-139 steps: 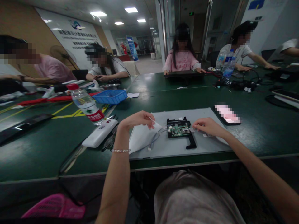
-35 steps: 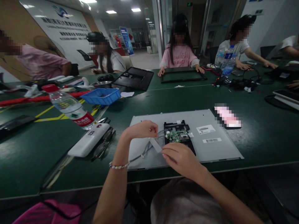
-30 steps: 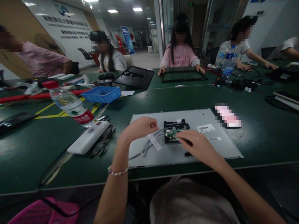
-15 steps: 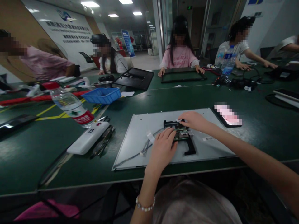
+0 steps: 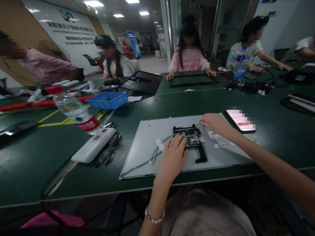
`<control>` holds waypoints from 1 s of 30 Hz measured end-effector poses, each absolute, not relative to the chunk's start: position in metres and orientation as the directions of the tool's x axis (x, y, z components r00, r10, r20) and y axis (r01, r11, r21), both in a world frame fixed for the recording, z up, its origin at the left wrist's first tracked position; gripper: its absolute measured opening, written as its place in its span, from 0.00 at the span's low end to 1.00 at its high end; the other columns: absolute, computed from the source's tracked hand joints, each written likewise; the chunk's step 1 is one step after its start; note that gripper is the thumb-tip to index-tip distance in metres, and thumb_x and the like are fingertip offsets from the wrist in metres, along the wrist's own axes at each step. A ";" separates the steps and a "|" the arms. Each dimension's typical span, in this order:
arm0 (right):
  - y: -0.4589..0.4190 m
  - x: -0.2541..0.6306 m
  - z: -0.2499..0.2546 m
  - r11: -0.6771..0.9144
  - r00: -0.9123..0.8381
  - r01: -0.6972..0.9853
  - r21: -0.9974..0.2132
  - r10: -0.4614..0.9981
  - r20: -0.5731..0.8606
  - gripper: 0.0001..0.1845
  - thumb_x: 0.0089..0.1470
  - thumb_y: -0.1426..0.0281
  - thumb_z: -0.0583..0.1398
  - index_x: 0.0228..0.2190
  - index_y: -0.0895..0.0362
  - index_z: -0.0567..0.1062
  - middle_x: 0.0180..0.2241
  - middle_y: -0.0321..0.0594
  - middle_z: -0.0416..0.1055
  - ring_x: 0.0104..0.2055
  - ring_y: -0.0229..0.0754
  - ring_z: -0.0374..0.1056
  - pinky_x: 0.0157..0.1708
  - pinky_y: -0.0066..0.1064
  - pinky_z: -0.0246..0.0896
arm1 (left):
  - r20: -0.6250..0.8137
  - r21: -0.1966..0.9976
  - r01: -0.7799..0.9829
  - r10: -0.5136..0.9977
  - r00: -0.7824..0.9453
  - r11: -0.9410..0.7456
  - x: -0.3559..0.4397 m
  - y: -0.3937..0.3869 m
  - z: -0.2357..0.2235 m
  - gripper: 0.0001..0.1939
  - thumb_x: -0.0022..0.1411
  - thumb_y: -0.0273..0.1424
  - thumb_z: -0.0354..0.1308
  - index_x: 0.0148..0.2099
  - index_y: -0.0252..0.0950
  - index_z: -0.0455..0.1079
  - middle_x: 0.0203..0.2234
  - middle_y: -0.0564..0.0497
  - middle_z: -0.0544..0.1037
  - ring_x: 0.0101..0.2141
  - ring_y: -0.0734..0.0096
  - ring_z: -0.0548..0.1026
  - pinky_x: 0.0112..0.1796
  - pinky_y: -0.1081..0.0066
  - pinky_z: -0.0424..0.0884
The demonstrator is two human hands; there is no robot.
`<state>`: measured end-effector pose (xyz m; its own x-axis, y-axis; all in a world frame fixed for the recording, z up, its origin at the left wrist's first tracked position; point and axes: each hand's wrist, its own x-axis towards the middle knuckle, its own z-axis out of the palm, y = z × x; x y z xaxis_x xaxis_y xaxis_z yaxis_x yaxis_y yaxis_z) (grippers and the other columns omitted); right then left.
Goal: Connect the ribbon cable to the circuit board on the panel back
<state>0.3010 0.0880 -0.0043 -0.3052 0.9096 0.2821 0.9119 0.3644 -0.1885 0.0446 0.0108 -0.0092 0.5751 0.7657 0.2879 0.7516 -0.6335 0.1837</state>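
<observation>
A silvery-white flat panel (image 5: 142, 141) lies on the table before me. On it sits a black bracket (image 5: 202, 154) with a green circuit board (image 5: 190, 142) set in it. My left hand (image 5: 173, 154) rests with stretched fingers on the board's left part, hiding some of it. Just beyond the bracket's upper right corner is my right hand (image 5: 216, 124), its fingers closed in a pinch. Something small and pale shows at its fingertips, too small to name. A grey cable (image 5: 140, 164) runs from the board to the panel's lower left, with a white tag (image 5: 159, 144) near it.
A phone (image 5: 241, 121) lies right of the panel. To the left are a white power bank (image 5: 94, 145), glasses (image 5: 109, 149) and a water bottle (image 5: 76, 111). A blue tray (image 5: 107, 100) stands farther back. Opposite, a person holds a black frame (image 5: 194, 86).
My right hand has moved right, off the bracket's top edge, keeping its pinch. The upper right of the bracket and a label on the panel now show. My left hand stays on the board.
</observation>
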 end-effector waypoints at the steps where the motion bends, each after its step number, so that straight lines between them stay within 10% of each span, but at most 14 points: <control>1: 0.085 0.304 -0.008 0.375 -0.321 0.909 -0.180 0.907 0.273 0.14 0.60 0.71 0.54 0.40 0.57 0.78 0.41 0.45 0.76 0.44 0.46 0.70 0.44 0.36 0.63 | 0.287 0.184 0.752 0.767 0.574 -0.632 0.044 0.011 -0.009 0.20 0.65 0.27 0.48 0.59 0.37 0.60 0.60 0.45 0.63 0.61 0.59 0.58 0.60 0.54 0.57; 30: 0.104 0.219 0.001 0.577 -0.542 0.807 -0.124 0.808 0.230 0.15 0.62 0.71 0.52 0.43 0.59 0.77 0.41 0.46 0.73 0.42 0.42 0.69 0.39 0.30 0.59 | 0.308 0.170 0.748 0.756 0.577 -0.641 0.044 0.012 -0.013 0.20 0.65 0.28 0.48 0.59 0.37 0.59 0.60 0.45 0.62 0.61 0.59 0.58 0.60 0.56 0.57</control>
